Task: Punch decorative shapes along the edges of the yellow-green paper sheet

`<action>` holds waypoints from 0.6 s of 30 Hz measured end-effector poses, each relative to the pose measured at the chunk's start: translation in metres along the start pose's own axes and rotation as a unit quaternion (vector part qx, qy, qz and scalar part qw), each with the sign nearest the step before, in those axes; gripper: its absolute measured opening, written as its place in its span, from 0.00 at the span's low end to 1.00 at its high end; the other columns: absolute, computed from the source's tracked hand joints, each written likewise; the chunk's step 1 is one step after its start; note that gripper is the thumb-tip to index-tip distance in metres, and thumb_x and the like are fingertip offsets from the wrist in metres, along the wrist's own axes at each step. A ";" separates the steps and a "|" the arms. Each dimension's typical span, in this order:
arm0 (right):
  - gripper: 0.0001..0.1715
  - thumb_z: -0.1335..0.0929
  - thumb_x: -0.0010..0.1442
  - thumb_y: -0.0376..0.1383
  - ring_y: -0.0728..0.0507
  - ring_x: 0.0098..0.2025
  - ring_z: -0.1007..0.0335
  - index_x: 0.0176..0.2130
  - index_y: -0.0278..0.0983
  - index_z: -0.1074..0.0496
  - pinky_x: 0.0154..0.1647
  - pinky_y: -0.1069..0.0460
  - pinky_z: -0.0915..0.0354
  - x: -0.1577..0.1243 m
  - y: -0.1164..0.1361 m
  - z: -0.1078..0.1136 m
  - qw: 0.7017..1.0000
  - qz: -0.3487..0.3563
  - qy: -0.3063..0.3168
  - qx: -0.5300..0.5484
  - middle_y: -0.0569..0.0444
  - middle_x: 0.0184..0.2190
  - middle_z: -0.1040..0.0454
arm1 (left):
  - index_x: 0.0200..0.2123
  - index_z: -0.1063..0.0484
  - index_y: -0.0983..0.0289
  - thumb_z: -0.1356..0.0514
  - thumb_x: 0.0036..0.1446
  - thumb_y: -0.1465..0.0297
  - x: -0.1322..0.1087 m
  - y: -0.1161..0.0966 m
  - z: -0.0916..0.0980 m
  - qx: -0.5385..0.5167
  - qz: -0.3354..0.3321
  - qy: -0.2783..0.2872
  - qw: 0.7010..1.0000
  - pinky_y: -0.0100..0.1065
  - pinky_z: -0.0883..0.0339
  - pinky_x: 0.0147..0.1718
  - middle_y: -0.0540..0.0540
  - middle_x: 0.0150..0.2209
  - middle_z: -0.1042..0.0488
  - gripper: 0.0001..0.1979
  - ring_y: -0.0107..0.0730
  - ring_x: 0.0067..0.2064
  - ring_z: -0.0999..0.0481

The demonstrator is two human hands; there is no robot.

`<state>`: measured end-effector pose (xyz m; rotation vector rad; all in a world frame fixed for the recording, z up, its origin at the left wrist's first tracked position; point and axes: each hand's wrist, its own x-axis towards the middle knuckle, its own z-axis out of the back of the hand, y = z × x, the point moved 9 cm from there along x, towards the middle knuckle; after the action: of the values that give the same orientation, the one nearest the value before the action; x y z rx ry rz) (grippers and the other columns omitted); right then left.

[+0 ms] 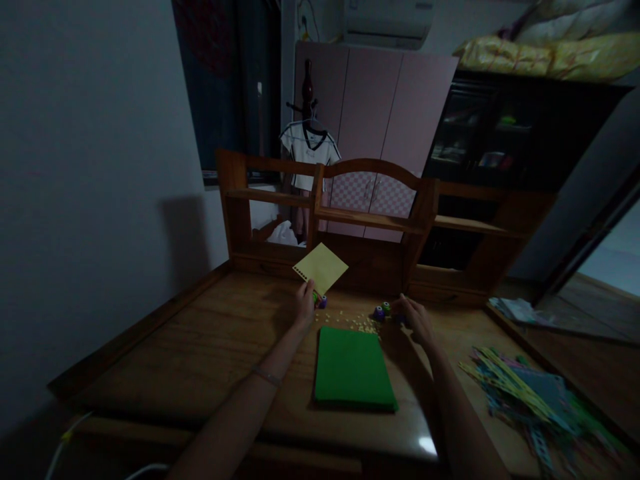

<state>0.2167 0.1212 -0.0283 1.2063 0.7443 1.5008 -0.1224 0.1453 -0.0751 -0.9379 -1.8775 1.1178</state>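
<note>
My left hand (303, 301) pinches the lower corner of a yellow paper sheet (321, 267) and holds it up above the wooden desk (200, 347). A row of punched holes runs along the sheet's left edge. Small coloured hole punches (320, 301) sit right beside that hand. My right hand (414, 316) rests on the desk with its fingers curled over something small by the purple and green punches (382, 311); what it grips is hidden. Yellow paper scraps (350, 323) lie scattered between the hands. A green paper stack (353, 367) lies just in front of them.
A wooden shelf unit (370, 220) rises along the desk's back edge. Several punched coloured paper strips (530, 393) are piled at the right. More papers (515, 310) lie at the far right edge. A shirt (309, 153) hangs behind the desk.
</note>
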 end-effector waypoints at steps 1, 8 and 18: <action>0.34 0.40 0.55 0.60 0.42 0.31 0.28 0.30 0.34 0.26 0.23 0.54 0.39 0.000 -0.001 0.000 1.000 -0.015 -0.001 0.023 0.48 0.28 0.24 | 0.23 0.35 0.64 0.42 0.51 0.53 0.000 0.000 0.000 0.003 0.000 0.001 1.000 0.24 0.46 0.15 0.48 0.18 0.35 0.19 0.23 0.17 0.37; 0.35 0.39 0.53 0.62 0.44 0.27 0.29 0.27 0.33 0.27 0.26 0.53 0.35 0.002 -0.016 -0.002 0.993 -0.062 0.006 0.100 0.48 0.25 0.25 | 0.22 0.35 0.64 0.42 0.51 0.53 0.001 0.000 0.000 -0.009 -0.011 0.000 1.000 0.24 0.46 0.15 0.47 0.17 0.36 0.19 0.22 0.16 0.38; 0.40 0.46 0.57 0.62 0.45 0.22 0.33 0.25 0.33 0.27 0.22 0.54 0.40 0.006 -0.019 0.008 0.999 -0.015 -0.016 -0.049 0.48 0.22 0.27 | 0.24 0.35 0.65 0.43 0.52 0.51 0.003 0.003 0.000 0.014 -0.016 0.006 1.000 0.23 0.46 0.15 0.48 0.17 0.36 0.21 0.22 0.17 0.37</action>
<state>0.2302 0.1316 -0.0409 1.1391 0.6572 1.4732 -0.1235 0.1486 -0.0772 -0.8937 -1.8559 1.1135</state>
